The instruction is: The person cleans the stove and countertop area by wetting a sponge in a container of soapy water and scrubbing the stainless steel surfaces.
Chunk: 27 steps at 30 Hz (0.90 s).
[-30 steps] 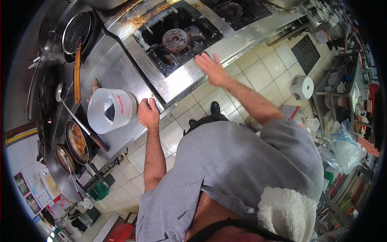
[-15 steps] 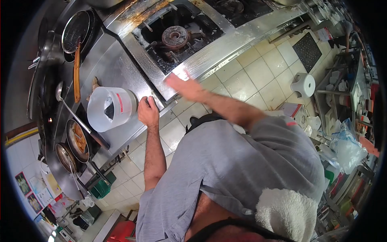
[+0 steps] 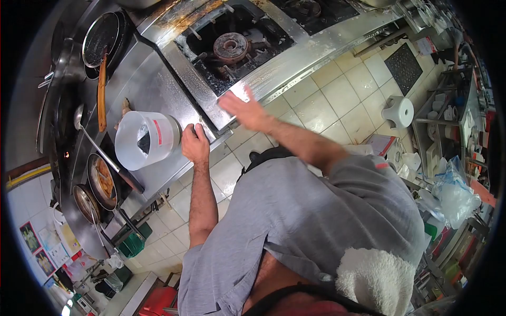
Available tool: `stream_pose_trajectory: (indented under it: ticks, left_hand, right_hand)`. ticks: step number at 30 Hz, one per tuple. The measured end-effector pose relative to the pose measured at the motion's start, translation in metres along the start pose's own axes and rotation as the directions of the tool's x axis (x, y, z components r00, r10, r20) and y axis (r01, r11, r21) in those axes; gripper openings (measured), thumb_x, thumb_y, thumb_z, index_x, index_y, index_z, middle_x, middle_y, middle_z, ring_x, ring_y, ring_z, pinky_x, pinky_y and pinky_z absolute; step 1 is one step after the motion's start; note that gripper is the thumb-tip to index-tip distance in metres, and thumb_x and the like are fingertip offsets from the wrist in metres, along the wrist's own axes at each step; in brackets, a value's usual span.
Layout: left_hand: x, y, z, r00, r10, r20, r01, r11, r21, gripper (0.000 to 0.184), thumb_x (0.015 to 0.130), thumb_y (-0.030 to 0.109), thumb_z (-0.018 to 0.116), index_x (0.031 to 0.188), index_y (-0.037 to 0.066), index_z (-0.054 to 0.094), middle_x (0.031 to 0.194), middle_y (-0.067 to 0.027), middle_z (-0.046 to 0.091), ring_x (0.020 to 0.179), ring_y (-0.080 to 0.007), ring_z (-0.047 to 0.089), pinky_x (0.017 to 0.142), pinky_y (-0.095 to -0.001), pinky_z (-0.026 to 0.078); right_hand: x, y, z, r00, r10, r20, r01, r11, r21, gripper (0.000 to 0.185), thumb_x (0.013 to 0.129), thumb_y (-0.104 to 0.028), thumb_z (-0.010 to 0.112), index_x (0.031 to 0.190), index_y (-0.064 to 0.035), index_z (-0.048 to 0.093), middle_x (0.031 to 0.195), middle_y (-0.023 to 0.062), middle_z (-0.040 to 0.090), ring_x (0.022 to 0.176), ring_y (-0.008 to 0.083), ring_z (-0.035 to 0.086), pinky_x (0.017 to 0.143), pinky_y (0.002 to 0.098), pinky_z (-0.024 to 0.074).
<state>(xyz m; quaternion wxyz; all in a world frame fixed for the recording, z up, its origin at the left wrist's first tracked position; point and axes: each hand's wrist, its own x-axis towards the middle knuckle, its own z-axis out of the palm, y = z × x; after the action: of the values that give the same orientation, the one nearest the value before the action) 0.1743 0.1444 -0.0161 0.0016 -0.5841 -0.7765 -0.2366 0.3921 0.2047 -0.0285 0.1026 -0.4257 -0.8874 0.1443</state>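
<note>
The stove (image 3: 311, 55) lies ahead of the person, its long front edge slanting away to the upper right. The right hand (image 3: 243, 109) is the nearer one: it is over the near left corner of the steel front, with the burner (image 3: 231, 47) beyond the fingertips. Its fingers reach out and the thumb stands apart; blur hides whether they touch the steel.

The left hand (image 3: 195, 142) is across the dark seam from the stove, at the near edge of the desk (image 3: 158, 89). Its fingers are bent and the thumb is raised; I cannot tell whether it grips anything.

Just left of that hand stands the tub (image 3: 147, 139), on the desk and away from the stove front. Farther left lie a ladle (image 3: 104, 150) and two pans (image 3: 104, 181) (image 3: 86, 204), with a wood-handled pan (image 3: 101, 39) above them. A stool (image 3: 398, 111) stands on the floor, well to the right.
</note>
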Motion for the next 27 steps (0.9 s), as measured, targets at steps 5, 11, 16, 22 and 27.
stream_pose_trajectory:
  ticks: [5, 11, 16, 22, 27]
  left_hand:
    - [0.001, 0.001, 0.003, 1.000, -0.002, -0.016, 0.002, 1.000, 0.019, 0.030, 0.088, 0.034, 0.054, 0.100, 0.006, 0.059, 0.091, -0.0105, 0.063, 0.083, -0.0302, 0.059, 0.071, -0.0413, 0.046]
    - [0.003, 0.006, -0.001, 0.997, -0.071, 0.040, 0.070, 0.997, 0.025, 0.030, 0.087, 0.033, 0.055, 0.101, 0.007, 0.059, 0.093, -0.0104, 0.063, 0.085, -0.0306, 0.059, 0.073, -0.0415, 0.046]
    - [-0.002, -0.008, 0.008, 0.997, 0.035, -0.067, -0.035, 0.999, 0.008, 0.031, 0.088, 0.037, 0.053, 0.099, 0.009, 0.059, 0.084, -0.0097, 0.062, 0.075, -0.0290, 0.059, 0.066, -0.0425, 0.045]
    - [0.001, -0.003, 0.006, 1.000, -0.002, -0.031, 0.003, 0.999, 0.033, 0.032, 0.089, 0.037, 0.052, 0.100, 0.008, 0.059, 0.085, -0.0098, 0.062, 0.076, -0.0289, 0.060, 0.067, -0.0423, 0.045]
    - [0.002, 0.003, -0.001, 0.996, -0.057, 0.075, 0.058, 0.998, -0.010, 0.031, 0.088, 0.035, 0.053, 0.101, 0.007, 0.058, 0.093, -0.0108, 0.062, 0.084, -0.0305, 0.060, 0.072, -0.0421, 0.045]
  right_hand:
    - [-0.048, 0.140, -0.050, 0.942, 0.158, -0.295, -0.225, 0.952, -0.207, 0.063, 0.077, 0.005, 0.044, 0.138, -0.0054, 0.030, 0.143, 0.0106, 0.032, 0.135, 0.0284, 0.024, 0.104, 0.0644, 0.0107]
    - [-0.003, 0.005, -0.006, 0.976, 0.177, -0.127, -0.166, 0.982, 0.094, 0.069, 0.072, 0.001, 0.051, 0.136, -0.0016, 0.028, 0.139, 0.0142, 0.032, 0.133, 0.0317, 0.025, 0.102, 0.0654, 0.0134]
    - [0.005, 0.012, 0.006, 0.983, -0.057, -0.175, 0.044, 0.996, -0.077, 0.068, 0.071, -0.006, 0.058, 0.133, 0.0017, 0.033, 0.138, 0.0125, 0.034, 0.132, 0.0306, 0.026, 0.101, 0.0648, 0.0160]
    - [0.015, -0.013, -0.014, 0.998, 0.048, -0.045, -0.051, 0.996, -0.070, 0.070, 0.067, -0.009, 0.065, 0.131, -0.0003, 0.038, 0.137, 0.0103, 0.035, 0.132, 0.0295, 0.027, 0.103, 0.0632, 0.0157]
    - [-0.019, 0.068, -0.016, 0.993, 0.009, -0.118, -0.027, 0.988, -0.151, 0.063, 0.076, 0.002, 0.049, 0.136, -0.0061, 0.033, 0.139, 0.0110, 0.036, 0.134, 0.0266, 0.026, 0.104, 0.0639, 0.0142]
